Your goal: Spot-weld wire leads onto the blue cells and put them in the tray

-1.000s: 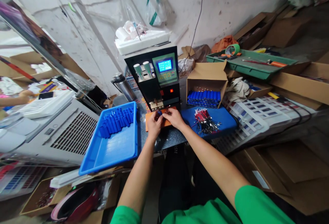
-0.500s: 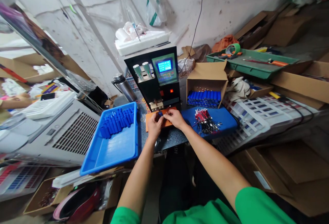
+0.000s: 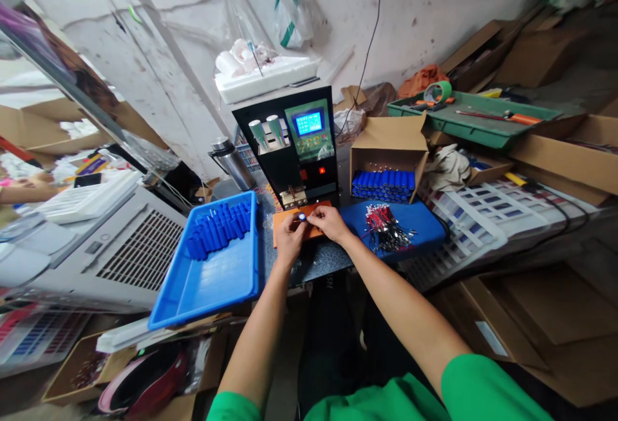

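Note:
Between the thumb and fingers of my left hand (image 3: 290,233) is a blue cylindrical battery cell (image 3: 302,217), its pale round end turned up towards me. My right hand (image 3: 326,221) is closed in a pinch right beside the cell; whatever is between its fingertips is too small to make out. Both hands are over an orange block (image 3: 313,230) in front of a black spot welder (image 3: 309,170) with a lit blue screen. The welder's electrode tips (image 3: 293,197) stand just behind my left hand.
A blue tray (image 3: 212,289) with several blue cells stands on the left. On the right are a cardboard box (image 3: 389,134) of blue cells and a bundle of red and black wire leads (image 3: 386,228) on a blue pad. A steel thermos (image 3: 232,163) stands behind the tray.
The cell in my left hand has tilted, so its pale round end now shows instead of its dark blue side. My right hand has stayed almost in place.

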Motion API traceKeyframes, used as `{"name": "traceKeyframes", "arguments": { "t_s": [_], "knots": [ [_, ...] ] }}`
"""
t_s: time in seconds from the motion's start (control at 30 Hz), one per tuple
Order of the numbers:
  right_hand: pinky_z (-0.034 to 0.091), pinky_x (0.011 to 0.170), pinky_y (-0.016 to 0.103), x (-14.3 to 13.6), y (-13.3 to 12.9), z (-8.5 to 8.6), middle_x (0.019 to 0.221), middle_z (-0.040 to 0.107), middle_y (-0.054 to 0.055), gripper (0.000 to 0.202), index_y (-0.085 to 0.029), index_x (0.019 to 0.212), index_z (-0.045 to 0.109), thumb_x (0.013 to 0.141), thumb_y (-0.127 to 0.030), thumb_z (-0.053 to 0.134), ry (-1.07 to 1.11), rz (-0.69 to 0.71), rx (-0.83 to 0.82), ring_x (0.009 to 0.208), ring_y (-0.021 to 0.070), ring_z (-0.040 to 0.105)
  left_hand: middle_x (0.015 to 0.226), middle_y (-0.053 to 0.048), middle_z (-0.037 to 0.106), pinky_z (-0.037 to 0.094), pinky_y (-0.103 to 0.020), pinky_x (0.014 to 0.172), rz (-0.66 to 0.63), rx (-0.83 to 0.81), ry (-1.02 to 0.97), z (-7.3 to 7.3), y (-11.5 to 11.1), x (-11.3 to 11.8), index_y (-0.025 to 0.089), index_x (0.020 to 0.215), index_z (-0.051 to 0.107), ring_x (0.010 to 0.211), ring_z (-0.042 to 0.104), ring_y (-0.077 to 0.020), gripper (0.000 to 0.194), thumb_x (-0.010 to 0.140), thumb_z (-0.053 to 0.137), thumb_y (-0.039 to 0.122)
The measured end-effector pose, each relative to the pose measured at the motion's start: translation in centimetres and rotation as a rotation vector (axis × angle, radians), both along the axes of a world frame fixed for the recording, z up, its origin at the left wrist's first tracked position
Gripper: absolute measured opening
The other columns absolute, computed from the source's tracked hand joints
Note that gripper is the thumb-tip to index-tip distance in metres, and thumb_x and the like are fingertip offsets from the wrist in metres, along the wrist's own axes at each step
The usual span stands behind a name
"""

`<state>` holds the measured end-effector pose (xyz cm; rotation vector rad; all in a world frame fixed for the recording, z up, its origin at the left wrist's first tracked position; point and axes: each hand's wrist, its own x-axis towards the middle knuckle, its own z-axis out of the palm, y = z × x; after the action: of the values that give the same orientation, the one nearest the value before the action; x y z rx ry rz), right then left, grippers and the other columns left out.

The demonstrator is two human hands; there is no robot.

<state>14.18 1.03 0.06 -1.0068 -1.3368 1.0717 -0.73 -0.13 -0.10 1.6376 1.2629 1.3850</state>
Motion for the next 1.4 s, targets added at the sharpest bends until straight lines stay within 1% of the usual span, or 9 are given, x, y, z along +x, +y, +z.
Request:
{"name": "traceKeyframes", "arguments": {
  "t_s": [0.23,0.6,0.8,0.93,1.03,1.13,1.3,1.4],
  "knots": [
    [0.042,0.058,0.026,0.0,0.0,-0.1,0.058,0.058,-0.001,0.024,-0.019,0.066,0.06,0.071,-0.042,0.066,-0.001,-0.005,0.012,0.061,0.0158,0.055,0.094,-0.007,0.073,0.058,-0.034,0.08,0.015,-0.015,-0.088,-0.4,0.0,0.0,0.017,0.1,0.07,0.085,0.071,-0.0201,0.032,0.076,0.073,0.037],
    [0.042,0.058,0.026,0.0,-0.2,0.0,0.059,0.059,-0.001,0.024,-0.02,0.065,0.06,0.071,-0.042,0.066,0.001,-0.012,0.009,0.063,0.0165,0.056,0.095,-0.007,0.074,0.058,-0.035,0.08,0.023,-0.004,-0.075,-0.3,-0.1,0.1,0.017,0.101,0.07,0.086,0.071,-0.0207,0.032,0.076,0.073,0.038],
    [0.043,0.056,0.026,0.1,-0.2,0.2,0.058,0.059,0.0,0.024,-0.02,0.064,0.06,0.07,-0.042,0.067,0.015,-0.005,-0.006,0.062,0.0165,0.057,0.093,-0.006,0.073,0.057,-0.033,0.078,0.014,0.01,-0.055,-0.3,-0.1,0.1,0.018,0.1,0.07,0.083,0.07,-0.0195,0.03,0.077,0.072,0.038],
    [0.041,0.05,0.024,0.1,-0.3,0.2,0.055,0.057,-0.001,0.025,-0.019,0.064,0.06,0.069,-0.042,0.069,0.046,0.01,-0.027,0.053,0.014,0.053,0.093,-0.005,0.073,0.056,-0.031,0.075,0.03,0.003,-0.056,0.1,-0.3,0.3,0.018,0.101,0.07,0.08,0.069,-0.0184,0.031,0.076,0.072,0.038],
    [0.037,0.044,0.023,0.1,-0.3,0.5,0.053,0.057,-0.002,0.026,-0.019,0.063,0.06,0.067,-0.043,0.07,0.096,0.041,-0.086,0.047,0.0117,0.048,0.082,-0.002,0.07,0.052,-0.026,0.067,0.049,0.02,-0.003,0.6,-0.3,0.6,0.018,0.093,0.07,0.07,0.065,-0.015,0.025,0.078,0.071,0.038],
    [0.036,0.041,0.022,0.3,-0.2,0.7,0.054,0.059,-0.001,0.028,-0.018,0.061,0.06,0.064,-0.043,0.071,0.146,0.073,-0.151,0.045,0.0109,0.049,0.071,0.0,0.065,0.046,-0.024,0.061,0.07,0.043,0.071,1.0,-0.3,0.8,0.017,0.083,0.068,0.063,0.058,-0.0127,0.022,0.079,0.07,0.038],
    [0.037,0.039,0.021,0.5,0.0,0.8,0.052,0.058,-0.001,0.028,-0.018,0.06,0.06,0.063,-0.043,0.073,0.182,0.086,-0.195,0.043,0.0097,0.048,0.074,-0.001,0.065,0.045,-0.025,0.064,0.057,0.033,0.066,1.0,-0.1,0.8,0.017,0.09,0.069,0.065,0.057,-0.0139,0.023,0.08,0.069,0.038],
    [0.037,0.039,0.02,0.5,0.0,0.8,0.052,0.058,-0.001,0.028,-0.018,0.06,0.06,0.063,-0.042,0.073,0.194,0.088,-0.193,0.043,0.0095,0.048,0.074,-0.001,0.065,0.044,-0.025,0.063,0.059,0.028,0.078,0.9,-0.1,0.7,0.017,0.09,0.069,0.065,0.056,-0.0138,0.023,0.08,0.069,0.038]
  ]
}}
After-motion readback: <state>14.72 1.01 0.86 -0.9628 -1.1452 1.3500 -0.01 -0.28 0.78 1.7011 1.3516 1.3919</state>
